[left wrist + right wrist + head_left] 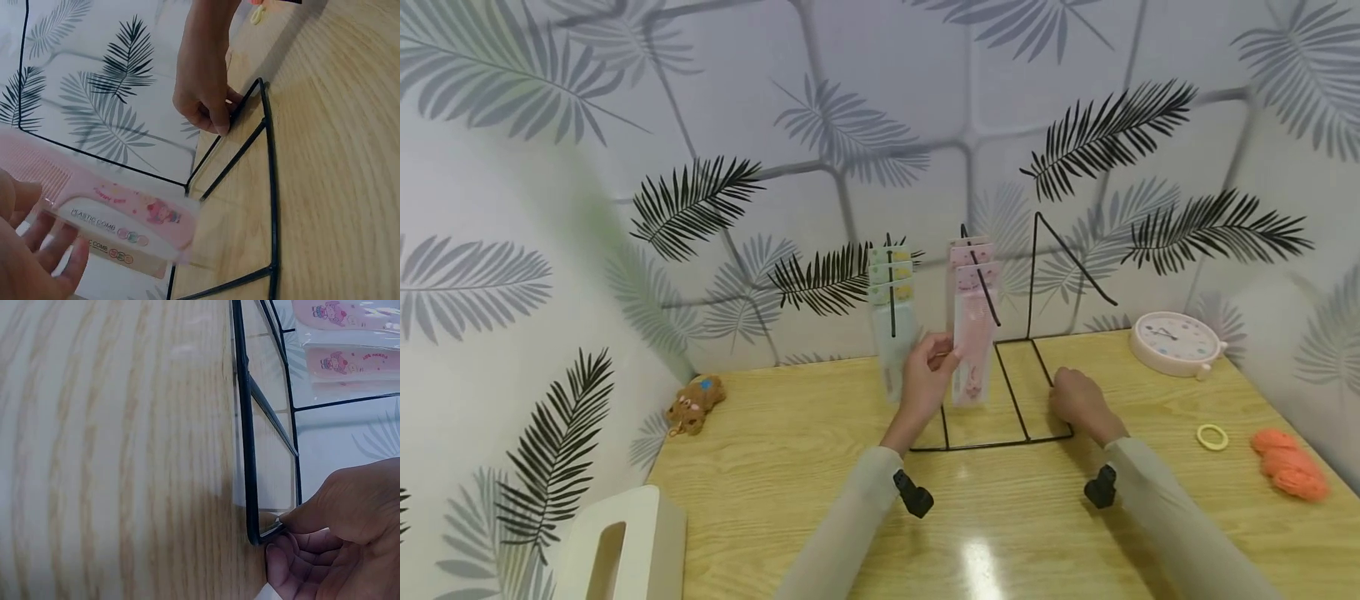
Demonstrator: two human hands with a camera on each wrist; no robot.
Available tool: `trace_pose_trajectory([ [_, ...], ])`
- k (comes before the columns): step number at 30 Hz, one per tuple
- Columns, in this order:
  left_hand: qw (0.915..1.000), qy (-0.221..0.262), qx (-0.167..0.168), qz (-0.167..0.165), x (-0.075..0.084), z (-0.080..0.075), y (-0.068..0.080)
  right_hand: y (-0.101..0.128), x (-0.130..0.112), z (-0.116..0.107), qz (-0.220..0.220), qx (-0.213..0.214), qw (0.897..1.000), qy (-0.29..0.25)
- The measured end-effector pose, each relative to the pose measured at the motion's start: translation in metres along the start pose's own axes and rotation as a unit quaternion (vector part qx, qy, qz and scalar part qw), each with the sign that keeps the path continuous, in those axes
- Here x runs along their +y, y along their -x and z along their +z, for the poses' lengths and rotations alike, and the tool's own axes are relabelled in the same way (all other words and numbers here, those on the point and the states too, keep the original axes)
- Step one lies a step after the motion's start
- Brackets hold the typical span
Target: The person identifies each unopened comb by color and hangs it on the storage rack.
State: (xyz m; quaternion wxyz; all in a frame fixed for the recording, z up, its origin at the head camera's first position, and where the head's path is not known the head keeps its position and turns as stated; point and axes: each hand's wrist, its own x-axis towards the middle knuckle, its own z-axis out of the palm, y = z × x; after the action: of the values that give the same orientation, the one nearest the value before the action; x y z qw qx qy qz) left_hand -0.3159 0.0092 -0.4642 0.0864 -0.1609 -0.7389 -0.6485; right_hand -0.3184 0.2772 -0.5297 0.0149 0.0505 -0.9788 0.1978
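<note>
A black wire display rack (1015, 392) stands on the wooden table (790, 467) against the leaf-patterned wall. Pale green packets (891, 287) hang on its left hook and pink comb packets (973, 333) on its middle one. My left hand (942, 357) pinches the lowest pink comb packet (119, 212) by its left edge, thumb in front and fingers (59, 250) behind. My right hand (1060, 392) grips the rack's base wire (250, 456) at its right front corner, thumb and fingers (300, 519) closed on the bar. The left wrist view shows that right hand (209, 109) on the wire too.
A round pink clock (1176, 342) lies at the back right. A yellow hair ring (1212, 437) and an orange fluffy bundle (1288, 475) lie near the right edge. A small plush bear (695, 402) sits back left, and a white tissue box (625, 542) front left.
</note>
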Motion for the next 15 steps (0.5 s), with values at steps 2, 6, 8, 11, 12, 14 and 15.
trace_pose_trajectory([
  [2, 0.9998, -0.004, 0.019, -0.006, -0.001, 0.003, 0.008, 0.000, 0.000, 0.000, 0.001, 0.001, 1.000, 0.001],
  [6, 0.9990, -0.011, 0.041, -0.014, -0.003, 0.013, 0.031, -0.001, 0.001, -0.001, 0.008, -0.002, 1.000, -0.004],
  [8, 0.9991, -0.014, 0.033, -0.021, -0.002, 0.015, 0.043, -0.002, 0.001, 0.000, 0.008, 0.001, 1.000, -0.009],
  [11, 0.9993, -0.030, 0.019, -0.013, -0.001, 0.013, 0.058, -0.005, 0.000, 0.001, 0.003, 0.005, 1.000, -0.020],
  [12, 0.9993, -0.035, 0.011, -0.006, -0.001, 0.011, 0.062, -0.005, 0.001, 0.001, 0.006, 0.005, 1.000, -0.028],
  [14, 0.9990, -0.044, 0.002, 0.008, -0.002, 0.005, 0.070, -0.005, 0.005, 0.000, 0.010, 0.007, 0.999, -0.051],
  [15, 0.9987, -0.047, -0.001, 0.018, -0.004, 0.001, 0.074, -0.005, 0.007, 0.000, 0.012, 0.008, 0.998, -0.063],
])
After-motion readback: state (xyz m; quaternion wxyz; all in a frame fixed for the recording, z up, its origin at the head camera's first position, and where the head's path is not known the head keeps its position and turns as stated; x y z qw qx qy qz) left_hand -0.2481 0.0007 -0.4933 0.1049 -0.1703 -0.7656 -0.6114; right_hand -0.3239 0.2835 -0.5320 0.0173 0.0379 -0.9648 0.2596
